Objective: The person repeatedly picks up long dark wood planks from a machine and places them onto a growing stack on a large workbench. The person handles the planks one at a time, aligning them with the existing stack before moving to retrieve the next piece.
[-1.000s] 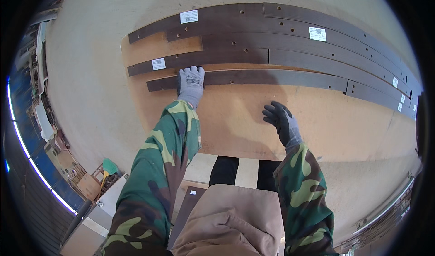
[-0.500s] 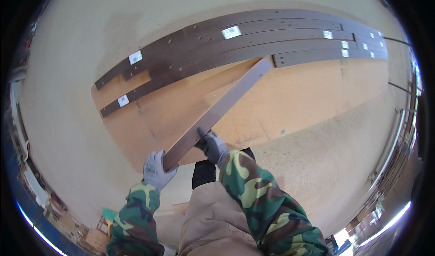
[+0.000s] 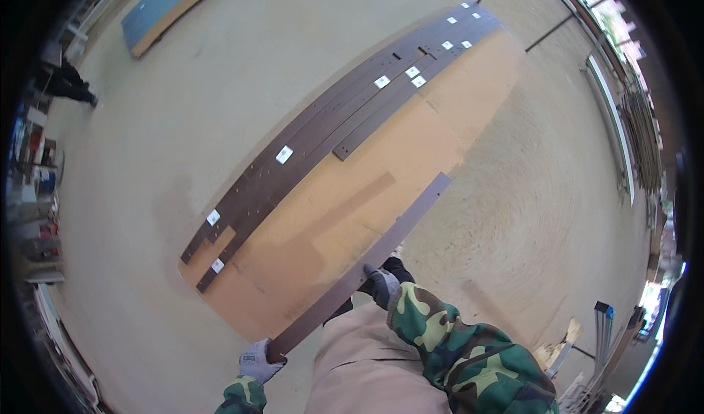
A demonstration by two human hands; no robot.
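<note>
A long dark brown board (image 3: 323, 310) slants across in front of me, both gloved hands on it. My left hand (image 3: 259, 361), in a grey glove, is closed round its near lower end. My right hand (image 3: 383, 285) grips the board's right edge around its middle, thumb on top. The board is held above the near edge of a large tan sheet (image 3: 411, 172), its far end apart from the other boards. Several similar dark brown boards (image 3: 275, 183) with small holes and white labels (image 3: 284, 154) lie side by side along the sheet's far edge.
A blue-topped panel (image 3: 165, 11) rests on the floor at the far left. Another person's dark-clad legs (image 3: 67, 84) show at the left rim. Long stock (image 3: 639, 143) is piled along the right wall. A broom-like tool (image 3: 570, 333) stands at the lower right.
The view has turned, so the sheet now runs diagonally up to the right. The held board has come away from the row of laid boards, toward the sheet's near edge. Both hands keep hold.
</note>
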